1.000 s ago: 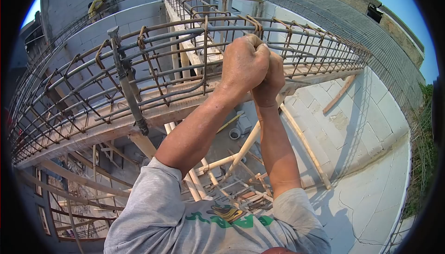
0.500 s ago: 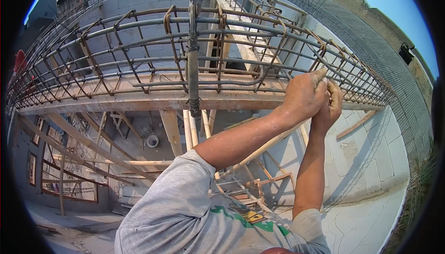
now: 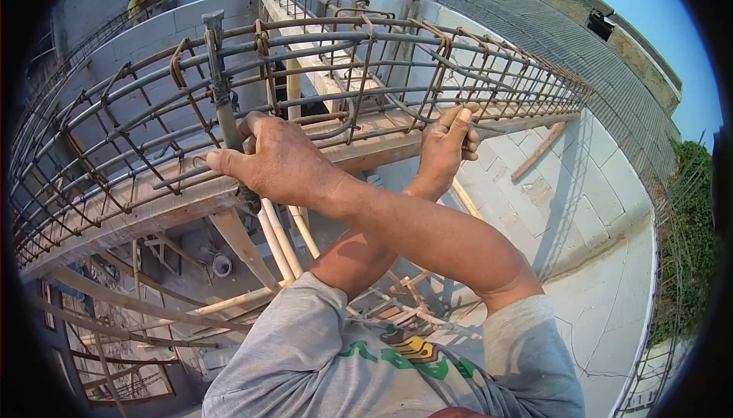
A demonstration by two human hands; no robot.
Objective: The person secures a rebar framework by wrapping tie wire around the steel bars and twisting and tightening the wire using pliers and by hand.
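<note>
My forearms cross, the right one over the left. My left hand (image 3: 444,149) is closed in a pinch at the lower edge of a rebar cage (image 3: 359,36); whatever lies between its fingers is too small to make out. Farther left, my right hand (image 3: 279,160) has its fingers curled and thumb stretched left, at the lower part of an upright metal bar (image 3: 223,101) set against the cage. This hand covers part of the bar, and what it grips is hidden. A thin bent wire (image 3: 200,161) shows near the thumb tip.
Under the cage runs a wooden formwork board (image 3: 130,216), with timber props (image 3: 243,246) below. A bucket (image 3: 221,265) stands on the floor far down. Pale block walls (image 3: 580,174) rise at right, beside a corrugated roof (image 3: 489,21). Another person (image 3: 141,0) is at far left.
My right hand has left the left hand's side and crossed leftward to the upright bar. The left hand stays at the cage's lower edge. The view has turned right.
</note>
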